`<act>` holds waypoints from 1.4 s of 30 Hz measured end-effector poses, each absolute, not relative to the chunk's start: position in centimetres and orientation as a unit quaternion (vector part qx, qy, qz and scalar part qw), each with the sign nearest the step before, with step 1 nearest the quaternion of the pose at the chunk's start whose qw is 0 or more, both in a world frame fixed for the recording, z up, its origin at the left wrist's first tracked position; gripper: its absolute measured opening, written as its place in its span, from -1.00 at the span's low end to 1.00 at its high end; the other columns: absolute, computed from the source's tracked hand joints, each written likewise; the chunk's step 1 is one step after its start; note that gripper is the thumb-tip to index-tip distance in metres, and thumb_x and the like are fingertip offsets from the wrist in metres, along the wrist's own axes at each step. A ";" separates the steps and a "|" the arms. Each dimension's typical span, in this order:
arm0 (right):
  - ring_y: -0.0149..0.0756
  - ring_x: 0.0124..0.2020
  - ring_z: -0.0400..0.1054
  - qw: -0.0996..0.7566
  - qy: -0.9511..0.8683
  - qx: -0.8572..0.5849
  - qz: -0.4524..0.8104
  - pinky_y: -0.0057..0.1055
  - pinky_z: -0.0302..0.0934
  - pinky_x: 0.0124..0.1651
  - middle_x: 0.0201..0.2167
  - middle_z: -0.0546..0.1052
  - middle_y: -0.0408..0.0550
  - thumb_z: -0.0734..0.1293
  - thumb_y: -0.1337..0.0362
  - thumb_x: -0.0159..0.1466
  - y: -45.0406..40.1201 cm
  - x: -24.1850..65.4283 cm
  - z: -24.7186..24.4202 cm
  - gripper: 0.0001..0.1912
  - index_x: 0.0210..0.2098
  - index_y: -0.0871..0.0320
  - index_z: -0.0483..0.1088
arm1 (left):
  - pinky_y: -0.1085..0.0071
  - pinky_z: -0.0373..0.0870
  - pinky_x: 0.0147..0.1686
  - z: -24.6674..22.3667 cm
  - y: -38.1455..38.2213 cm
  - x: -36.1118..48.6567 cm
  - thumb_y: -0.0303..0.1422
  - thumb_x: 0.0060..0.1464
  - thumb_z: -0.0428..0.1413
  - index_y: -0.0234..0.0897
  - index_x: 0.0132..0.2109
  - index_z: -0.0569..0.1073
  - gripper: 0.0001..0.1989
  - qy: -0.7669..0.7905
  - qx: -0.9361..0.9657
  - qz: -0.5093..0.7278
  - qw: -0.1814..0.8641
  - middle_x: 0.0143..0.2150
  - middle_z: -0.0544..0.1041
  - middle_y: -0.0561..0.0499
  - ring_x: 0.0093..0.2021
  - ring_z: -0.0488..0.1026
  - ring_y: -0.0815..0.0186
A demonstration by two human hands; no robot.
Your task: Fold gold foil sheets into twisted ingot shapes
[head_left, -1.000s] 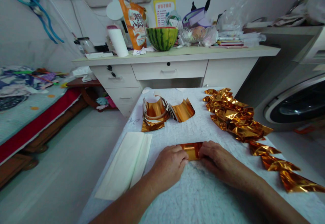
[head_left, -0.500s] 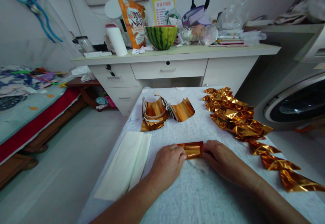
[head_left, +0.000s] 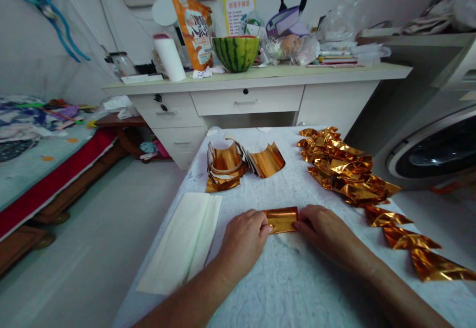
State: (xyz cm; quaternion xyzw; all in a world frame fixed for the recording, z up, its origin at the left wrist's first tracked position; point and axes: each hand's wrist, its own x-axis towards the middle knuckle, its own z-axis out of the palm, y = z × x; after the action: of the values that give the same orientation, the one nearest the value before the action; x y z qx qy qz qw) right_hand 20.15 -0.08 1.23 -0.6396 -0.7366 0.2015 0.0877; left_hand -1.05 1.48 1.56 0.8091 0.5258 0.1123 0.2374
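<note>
A sheet of shiny gold foil paper (head_left: 281, 220), curled into a short tube, lies across the cloth-covered table. My left hand (head_left: 246, 236) is closed on its left end, thumb in front. At the right end my right hand (head_left: 320, 231) pinches it the same way. Farther back, curved gold foil sheets (head_left: 226, 162) are stacked, with a separate curled bunch of foil (head_left: 268, 160) beside them. Left of my left hand lies a stack of pale flat paper (head_left: 182, 241). Folded gold foil pieces (head_left: 344, 169) with pointed ends form a heap at the right.
The patterned cloth (head_left: 282, 288) covers the table. Behind it stands a white desk (head_left: 247, 100) bearing a watermelon half (head_left: 236, 54), an orange pouch (head_left: 195, 32) and a white paper roll (head_left: 170, 58). A washing machine (head_left: 439, 144) is at right, a bed (head_left: 44, 179) at left.
My left hand has shifted very slightly left along the foil, showing a little more of it. The right hand has barely moved. Other things stay in place.
</note>
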 end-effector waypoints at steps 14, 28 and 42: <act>-0.22 -0.30 0.38 0.084 -0.739 -0.634 0.213 -0.38 0.15 -0.23 -0.36 0.54 -0.01 0.25 0.27 0.29 0.0 20.1 1.4 -0.83 -0.35 0.14 0.47 | 0.42 0.18 -0.33 1.2 1.5 -1.2 -0.47 0.13 0.07 -0.24 -0.35 0.40 -0.91 0.525 0.812 0.113 0.231 -0.34 0.50 0.06 -0.32 0.42 0.31; -0.23 -0.32 0.36 0.084 -0.738 -0.638 0.204 -0.38 0.12 -0.26 -0.37 0.53 -0.02 0.26 0.28 0.27 -0.1 19.9 1.4 -0.85 -0.39 0.15 0.43 | 0.44 0.16 -0.34 1.1 1.6 -1.2 -0.51 0.10 0.07 -0.24 -0.37 0.35 -0.90 0.520 0.804 0.135 0.254 -0.36 0.46 0.08 -0.33 0.38 0.33; -0.23 -0.35 0.35 0.078 -0.735 -0.647 0.186 -0.38 0.10 -0.30 -0.39 0.52 -0.02 0.27 0.24 0.28 -0.1 20.0 1.1 -0.83 -0.42 0.14 0.41 | 0.38 0.25 -0.18 0.5 1.2 -1.3 -0.54 0.16 0.05 -0.12 -0.11 0.47 -0.76 0.474 0.835 0.163 0.228 -0.19 0.40 0.05 -0.16 0.34 0.28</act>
State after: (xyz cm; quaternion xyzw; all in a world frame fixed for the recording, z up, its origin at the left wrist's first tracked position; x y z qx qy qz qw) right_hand 20.00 -0.07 1.06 -0.6467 -0.7354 0.1864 0.0784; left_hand -1.34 1.16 0.51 0.8346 0.4743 0.1626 0.2283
